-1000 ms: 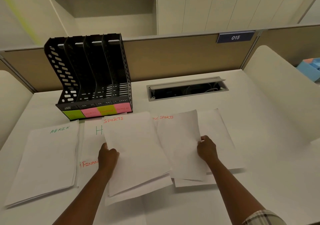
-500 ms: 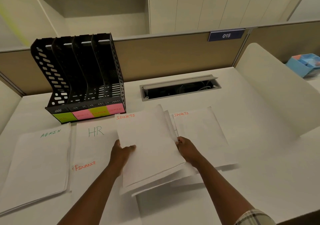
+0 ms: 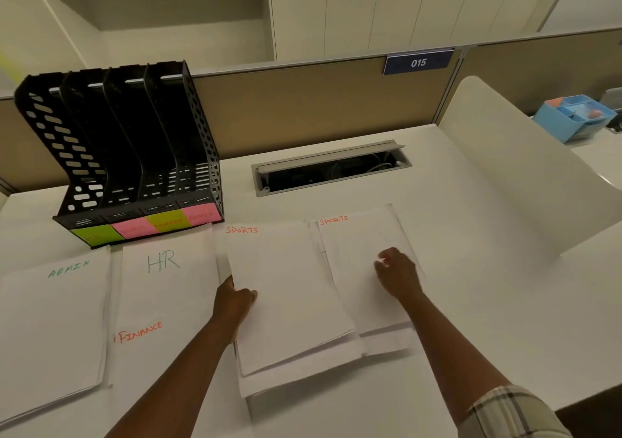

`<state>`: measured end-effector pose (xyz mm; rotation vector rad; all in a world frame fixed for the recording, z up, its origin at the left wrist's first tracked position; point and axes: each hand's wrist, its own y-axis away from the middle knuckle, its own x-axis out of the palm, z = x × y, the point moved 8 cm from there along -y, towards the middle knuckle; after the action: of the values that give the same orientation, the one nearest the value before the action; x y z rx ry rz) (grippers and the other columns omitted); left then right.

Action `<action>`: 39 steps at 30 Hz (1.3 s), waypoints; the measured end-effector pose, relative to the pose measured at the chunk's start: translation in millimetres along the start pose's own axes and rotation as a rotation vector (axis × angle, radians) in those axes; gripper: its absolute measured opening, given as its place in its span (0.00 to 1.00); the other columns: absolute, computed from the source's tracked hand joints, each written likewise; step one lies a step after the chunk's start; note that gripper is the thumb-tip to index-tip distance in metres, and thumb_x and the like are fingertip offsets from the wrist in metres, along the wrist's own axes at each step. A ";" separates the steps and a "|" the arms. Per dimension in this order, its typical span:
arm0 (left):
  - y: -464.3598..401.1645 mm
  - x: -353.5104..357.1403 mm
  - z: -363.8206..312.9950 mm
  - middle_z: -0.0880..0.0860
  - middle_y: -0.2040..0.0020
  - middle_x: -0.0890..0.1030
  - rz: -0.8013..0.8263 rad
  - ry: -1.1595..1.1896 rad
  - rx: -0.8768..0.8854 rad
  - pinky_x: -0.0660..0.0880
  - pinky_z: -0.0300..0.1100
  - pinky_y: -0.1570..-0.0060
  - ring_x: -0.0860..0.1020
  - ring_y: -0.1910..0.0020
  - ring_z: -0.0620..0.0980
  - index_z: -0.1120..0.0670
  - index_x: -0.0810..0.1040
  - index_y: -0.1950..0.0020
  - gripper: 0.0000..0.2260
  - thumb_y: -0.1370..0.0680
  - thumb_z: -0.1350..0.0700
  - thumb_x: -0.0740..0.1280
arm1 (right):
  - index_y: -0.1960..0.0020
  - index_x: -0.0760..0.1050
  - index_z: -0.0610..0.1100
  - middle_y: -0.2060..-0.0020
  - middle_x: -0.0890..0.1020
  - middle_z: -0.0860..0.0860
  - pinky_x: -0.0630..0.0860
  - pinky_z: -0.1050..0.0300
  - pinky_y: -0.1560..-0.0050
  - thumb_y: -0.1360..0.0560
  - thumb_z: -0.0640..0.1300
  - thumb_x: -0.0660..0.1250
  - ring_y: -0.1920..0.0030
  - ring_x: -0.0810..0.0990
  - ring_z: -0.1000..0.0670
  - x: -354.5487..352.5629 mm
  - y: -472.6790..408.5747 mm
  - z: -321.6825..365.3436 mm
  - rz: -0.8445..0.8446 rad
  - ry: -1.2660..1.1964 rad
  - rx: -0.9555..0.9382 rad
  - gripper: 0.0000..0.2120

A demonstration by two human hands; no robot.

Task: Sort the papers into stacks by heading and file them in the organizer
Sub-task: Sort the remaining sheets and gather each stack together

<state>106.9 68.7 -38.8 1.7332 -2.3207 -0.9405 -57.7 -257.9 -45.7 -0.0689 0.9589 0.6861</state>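
Observation:
My left hand (image 3: 234,299) grips the left edge of a small stack of white sheets headed SPORTS (image 3: 289,289) in the middle of the desk. My right hand (image 3: 399,274) rests with curled fingers on a second sheet headed SPORTS (image 3: 360,235) just to the right. Left of these lie an HR sheet (image 3: 165,269), a FINANCE sheet (image 3: 144,336) under it, and an ADMIN stack (image 3: 54,319) at the far left. The black four-slot organizer (image 3: 134,141) stands behind them with green, pink, yellow and pink labels; its slots look empty.
An open cable tray (image 3: 331,168) is sunk into the white desk (image 3: 471,303) behind the papers. A tan partition runs along the back. A white curved divider (image 3: 521,175) rises on the right, with a blue desk caddy (image 3: 575,116) beyond it.
My right hand left the sheets it held beside the left stack and moved right onto the other SPORTS sheet. My left hand stays on its stack. The camera shifted left.

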 end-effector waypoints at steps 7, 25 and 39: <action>-1.6 2.1 -7.0 0.52 0.49 0.76 -0.028 -0.056 0.044 0.69 0.40 0.51 0.75 0.52 0.53 0.60 0.72 0.34 0.21 0.26 0.69 0.65 | 0.35 0.66 0.44 0.39 0.72 0.40 0.66 0.44 0.39 0.27 0.54 0.68 0.38 0.70 0.37 -32.8 -25.6 -51.9 -0.097 0.273 0.261 0.26; 0.6 14.6 -3.1 0.56 0.33 0.73 0.092 -0.063 0.039 0.71 0.47 0.40 0.74 0.41 0.55 0.53 0.64 0.27 0.22 0.21 0.62 0.61 | 0.45 0.76 0.42 0.47 0.81 0.43 0.68 0.56 0.51 0.22 0.40 0.58 0.45 0.78 0.41 -66.0 -30.2 -15.4 -0.167 -0.144 -0.005 0.10; 11.7 15.6 0.9 0.54 0.42 0.80 0.185 0.213 0.059 0.76 0.52 0.42 0.79 0.44 0.55 0.53 0.72 0.35 0.23 0.29 0.55 0.74 | 0.44 0.71 0.46 0.49 0.81 0.43 0.72 0.53 0.53 0.21 0.44 0.56 0.49 0.79 0.40 65.2 54.2 58.0 0.147 -0.002 -0.111 0.08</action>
<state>91.3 57.0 -37.7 1.5216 -2.3392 -0.6303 -21.2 -162.0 -48.9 -0.0963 0.9297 0.8751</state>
